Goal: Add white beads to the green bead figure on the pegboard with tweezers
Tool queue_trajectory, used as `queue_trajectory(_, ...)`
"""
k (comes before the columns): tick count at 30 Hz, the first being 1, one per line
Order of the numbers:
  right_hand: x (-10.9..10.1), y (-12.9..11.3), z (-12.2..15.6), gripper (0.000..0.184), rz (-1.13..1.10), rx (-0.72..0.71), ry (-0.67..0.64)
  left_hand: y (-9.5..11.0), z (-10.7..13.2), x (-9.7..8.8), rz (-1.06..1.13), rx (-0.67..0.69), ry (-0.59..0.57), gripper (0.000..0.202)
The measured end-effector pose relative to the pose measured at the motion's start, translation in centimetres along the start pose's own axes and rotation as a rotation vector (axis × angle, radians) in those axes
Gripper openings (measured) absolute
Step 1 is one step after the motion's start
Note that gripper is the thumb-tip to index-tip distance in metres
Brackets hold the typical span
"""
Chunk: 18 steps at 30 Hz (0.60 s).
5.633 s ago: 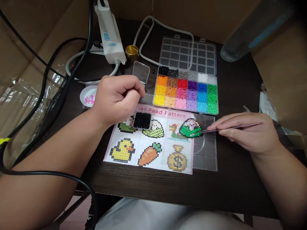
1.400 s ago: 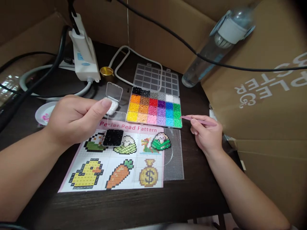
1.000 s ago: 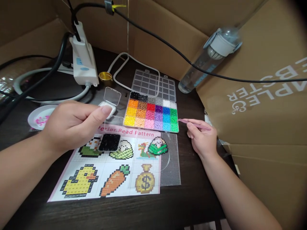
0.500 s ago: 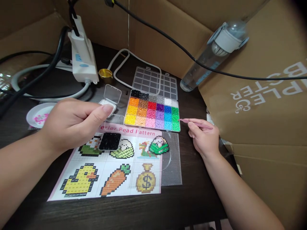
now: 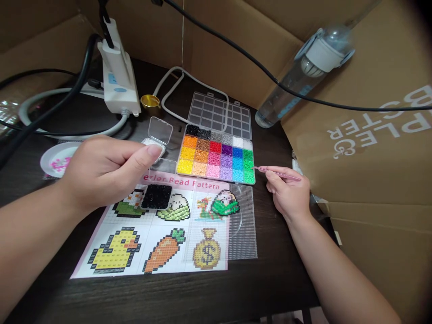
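The right hand (image 5: 289, 194) pinches pink tweezers (image 5: 277, 171) in a closed grip, their tips just at the green corner of the bead box (image 5: 216, 155). The left hand (image 5: 106, 168) hovers curled left of the box with its grip loosely closed; whether it holds anything cannot be told. The pattern sheet (image 5: 155, 225) lies in front of the box on the bench (image 5: 270, 283).

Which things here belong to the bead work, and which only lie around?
In use:
right hand with tweezers
bead box
pegboard
pattern sheet
black bead tray

Lying about:
water bottle
power strip
gold cap
cardboard box
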State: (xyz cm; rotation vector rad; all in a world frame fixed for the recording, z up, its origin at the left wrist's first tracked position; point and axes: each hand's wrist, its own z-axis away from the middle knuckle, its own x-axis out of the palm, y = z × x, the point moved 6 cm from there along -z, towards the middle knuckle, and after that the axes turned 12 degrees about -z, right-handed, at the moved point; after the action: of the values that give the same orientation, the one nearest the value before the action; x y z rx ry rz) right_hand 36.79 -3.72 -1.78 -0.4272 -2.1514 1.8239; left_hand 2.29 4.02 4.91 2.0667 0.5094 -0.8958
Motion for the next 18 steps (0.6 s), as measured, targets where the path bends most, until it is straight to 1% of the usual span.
queue_trajectory(2,0.0,-0.1,0.0,0.011,-0.021,0.002,0.006,-0.1,0.0,0.0,0.003,-0.02,-0.008,0.053)
queue_trajectory(4,0.1,-0.3,0.1,0.009,-0.037,-0.005,0.01,0.0,0.0,0.1,0.01,-0.004,-0.013,0.053)
queue_trajectory(6,0.1,-0.5,0.3,0.007,-0.06,-0.013,-0.002,0.2,-0.1,-0.1,0.017,0.044,0.005,0.053)
queue_trajectory(8,0.2,-0.7,0.6,0.006,-0.091,-0.009,-0.042,0.6,-0.3,-0.2,0.026,0.107,0.028,0.054)
queue_trajectory(11,0.5,-0.9,1.3,0.007,-0.131,0.026,-0.17,0.8,-0.4,-0.2,0.037,0.161,0.046,0.054)
queue_trajectory(14,1.0,-1.0,2.1,0.006,-0.095,0.053,-0.322,0.8,-0.4,-0.1,0.032,0.147,0.041,0.055)
queue_trajectory(18,1.8,-2.0,2.6,0.01,-0.004,-0.007,-0.483,0.8,-0.3,0.0,0.01,0.128,0.035,0.055)
